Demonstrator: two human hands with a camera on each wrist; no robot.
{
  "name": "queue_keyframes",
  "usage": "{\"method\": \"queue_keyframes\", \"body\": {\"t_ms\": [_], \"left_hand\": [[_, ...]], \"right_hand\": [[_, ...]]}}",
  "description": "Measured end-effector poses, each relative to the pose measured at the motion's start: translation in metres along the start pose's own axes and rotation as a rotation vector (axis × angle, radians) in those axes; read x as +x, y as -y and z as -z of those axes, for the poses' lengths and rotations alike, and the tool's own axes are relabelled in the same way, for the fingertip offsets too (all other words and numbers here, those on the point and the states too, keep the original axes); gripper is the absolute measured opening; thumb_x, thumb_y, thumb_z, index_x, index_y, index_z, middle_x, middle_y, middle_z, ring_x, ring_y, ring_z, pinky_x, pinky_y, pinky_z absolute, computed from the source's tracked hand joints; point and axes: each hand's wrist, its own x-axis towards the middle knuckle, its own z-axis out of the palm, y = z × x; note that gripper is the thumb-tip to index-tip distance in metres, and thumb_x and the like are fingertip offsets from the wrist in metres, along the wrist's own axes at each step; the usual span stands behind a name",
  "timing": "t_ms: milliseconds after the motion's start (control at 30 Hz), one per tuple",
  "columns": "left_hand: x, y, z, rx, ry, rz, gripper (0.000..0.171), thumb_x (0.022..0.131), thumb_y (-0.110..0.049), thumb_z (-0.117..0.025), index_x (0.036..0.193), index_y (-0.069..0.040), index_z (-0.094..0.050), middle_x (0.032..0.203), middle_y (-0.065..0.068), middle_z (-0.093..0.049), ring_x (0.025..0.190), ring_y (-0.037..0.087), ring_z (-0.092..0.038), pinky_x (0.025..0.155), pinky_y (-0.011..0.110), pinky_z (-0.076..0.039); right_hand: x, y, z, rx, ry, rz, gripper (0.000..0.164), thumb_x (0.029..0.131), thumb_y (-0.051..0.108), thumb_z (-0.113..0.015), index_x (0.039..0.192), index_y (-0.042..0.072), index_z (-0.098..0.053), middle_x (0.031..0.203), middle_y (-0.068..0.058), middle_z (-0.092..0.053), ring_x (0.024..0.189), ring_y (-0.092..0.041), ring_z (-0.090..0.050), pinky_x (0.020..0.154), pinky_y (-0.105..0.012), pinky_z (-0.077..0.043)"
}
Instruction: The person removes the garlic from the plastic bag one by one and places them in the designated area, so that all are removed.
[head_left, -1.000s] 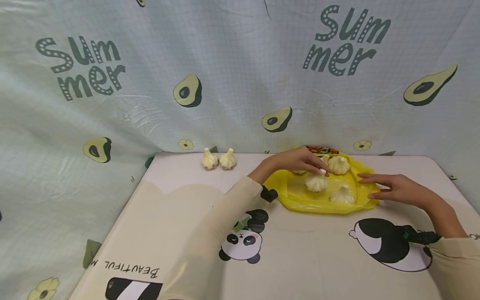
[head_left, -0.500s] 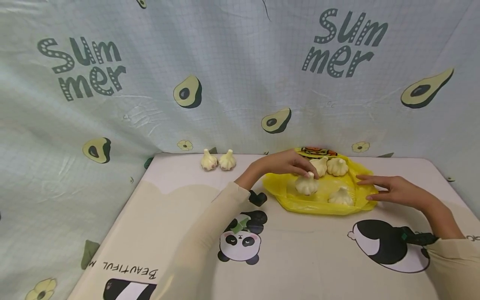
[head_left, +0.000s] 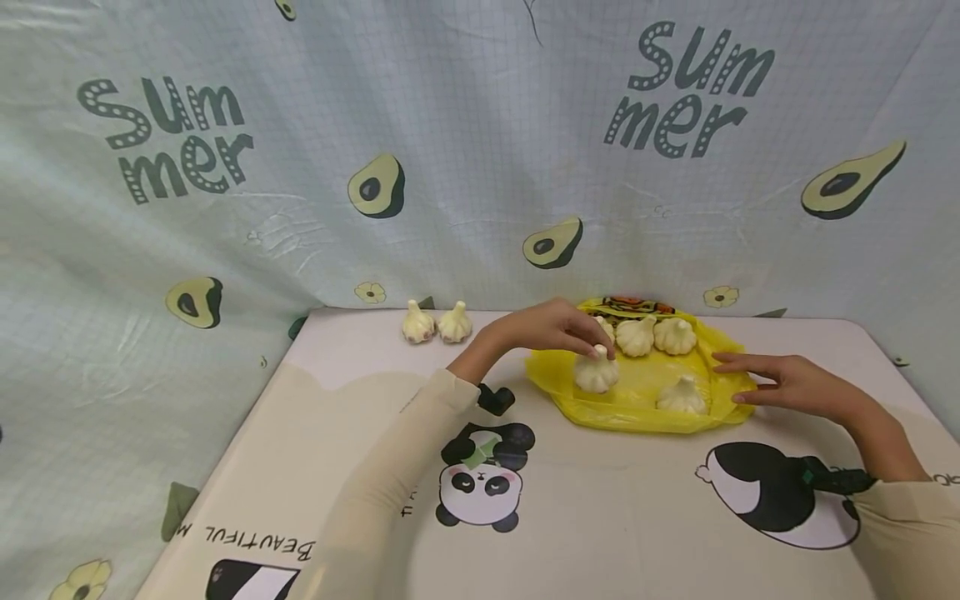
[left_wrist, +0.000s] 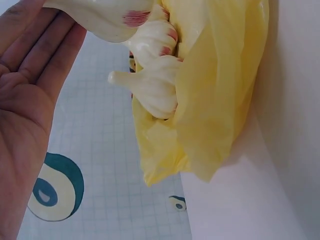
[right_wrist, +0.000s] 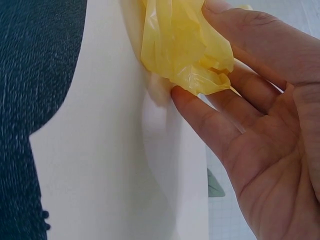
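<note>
In the head view my left hand (head_left: 558,327) pinches a white garlic bulb (head_left: 597,375) by its stem, over the left part of a yellow plastic bag (head_left: 637,417). The left wrist view has this garlic bulb (left_wrist: 107,20) at its top edge, against the fingers. Several more garlic bulbs are on the bag: a row at the back, partly hidden by my left hand, including one bulb (head_left: 675,336), and another bulb (head_left: 682,395) at the front right. My right hand (head_left: 798,383) touches the bag's right edge, fingers extended and apart; the right wrist view shows crumpled plastic (right_wrist: 185,45) between thumb and fingers.
Two garlic bulbs stand side by side at the table's back left, the left bulb (head_left: 417,322) close to the right bulb (head_left: 454,322). A printed curtain (head_left: 465,125) hangs behind the table (head_left: 585,517), whose cover carries panda drawings.
My left hand has moved left and slightly nearer with the pinched garlic bulb, uncovering more of the back row. My right hand stays at the bag's right edge.
</note>
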Motion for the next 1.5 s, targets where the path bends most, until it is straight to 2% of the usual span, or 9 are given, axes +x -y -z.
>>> {"method": "queue_keyframes", "body": {"t_ms": [267,533,767,933,1000,1100,1267,1400,1500], "left_hand": [[-0.016,0.004,0.000,-0.032,-0.052,0.018,0.021,0.099,-0.015,-0.069,0.117,-0.010,-0.076,0.112,-0.004,-0.075,0.094,0.006,-0.068,0.080,0.025,-0.054],[-0.023,0.005,0.000,-0.079,-0.076,0.030,0.021,0.099,-0.014,-0.068,0.118,-0.010,-0.076,0.113,-0.003,-0.075,0.094,0.008,-0.068,0.077,0.026,-0.053],[-0.030,0.005,0.002,-0.106,-0.104,0.037,0.022,0.099,-0.012,-0.068,0.119,-0.008,-0.076,0.114,0.000,-0.075,0.108,0.006,-0.068,0.088,0.029,-0.056],[-0.035,0.006,0.005,-0.101,-0.116,0.047,0.021,0.099,-0.013,-0.068,0.118,-0.008,-0.076,0.114,-0.001,-0.075,0.111,0.007,-0.068,0.095,0.028,-0.054],[-0.038,0.005,0.007,-0.099,-0.123,0.064,0.021,0.099,-0.013,-0.068,0.118,-0.008,-0.076,0.114,0.000,-0.075,0.110,0.008,-0.068,0.095,0.027,-0.054],[-0.042,0.005,0.009,-0.091,-0.130,0.092,0.022,0.099,-0.013,-0.068,0.119,-0.008,-0.076,0.114,0.001,-0.075,0.110,0.008,-0.068,0.096,0.026,-0.053],[-0.048,0.007,0.014,-0.066,-0.127,0.108,0.022,0.099,-0.014,-0.068,0.119,-0.008,-0.076,0.115,0.001,-0.075,0.110,0.008,-0.068,0.095,0.026,-0.053],[-0.054,0.008,0.019,-0.053,-0.126,0.125,0.021,0.098,-0.014,-0.069,0.117,-0.008,-0.077,0.114,0.000,-0.075,0.109,0.008,-0.068,0.094,0.027,-0.054],[-0.060,0.009,0.023,-0.065,-0.132,0.160,0.020,0.097,-0.014,-0.071,0.115,-0.009,-0.077,0.113,-0.001,-0.076,0.107,0.009,-0.069,0.093,0.028,-0.055]], "right_hand": [[0.000,-0.004,-0.001,-0.005,-0.013,-0.007,0.048,0.092,0.031,-0.076,0.135,0.012,-0.067,0.148,-0.025,-0.050,0.132,-0.054,-0.044,0.097,-0.068,-0.045],[-0.003,-0.013,0.000,0.006,-0.031,-0.051,0.043,0.093,0.037,-0.074,0.135,0.026,-0.068,0.150,0.007,-0.051,0.134,-0.025,-0.048,0.089,-0.018,-0.047],[-0.001,-0.010,0.001,0.027,-0.001,-0.066,0.042,0.094,0.037,-0.074,0.133,0.023,-0.069,0.153,-0.014,-0.049,0.135,-0.048,-0.043,0.091,-0.025,-0.049],[-0.002,-0.010,0.001,0.053,0.001,-0.062,0.044,0.094,0.036,-0.074,0.134,0.019,-0.068,0.154,-0.010,-0.048,0.136,-0.053,-0.040,0.099,-0.058,-0.049],[-0.002,-0.010,0.000,0.051,-0.002,-0.060,0.043,0.094,0.036,-0.074,0.134,0.019,-0.068,0.154,-0.005,-0.049,0.135,-0.054,-0.040,0.100,-0.061,-0.047],[-0.003,-0.012,-0.001,0.031,-0.007,-0.059,0.043,0.094,0.037,-0.074,0.133,0.021,-0.069,0.152,0.002,-0.049,0.135,-0.052,-0.042,0.098,-0.044,-0.051],[-0.004,-0.015,-0.001,0.022,-0.028,-0.049,0.041,0.093,0.037,-0.075,0.131,0.025,-0.070,0.148,0.014,-0.050,0.139,-0.026,-0.045,0.090,-0.015,-0.043],[-0.005,-0.014,-0.001,0.036,-0.045,-0.036,0.040,0.092,0.036,-0.075,0.130,0.025,-0.071,0.145,0.022,-0.048,0.131,0.006,-0.039,0.089,-0.010,-0.041],[-0.006,-0.014,-0.002,0.031,-0.043,-0.041,0.040,0.093,0.037,-0.075,0.131,0.025,-0.071,0.145,0.023,-0.048,0.131,0.005,-0.041,0.089,-0.012,-0.042]]}}
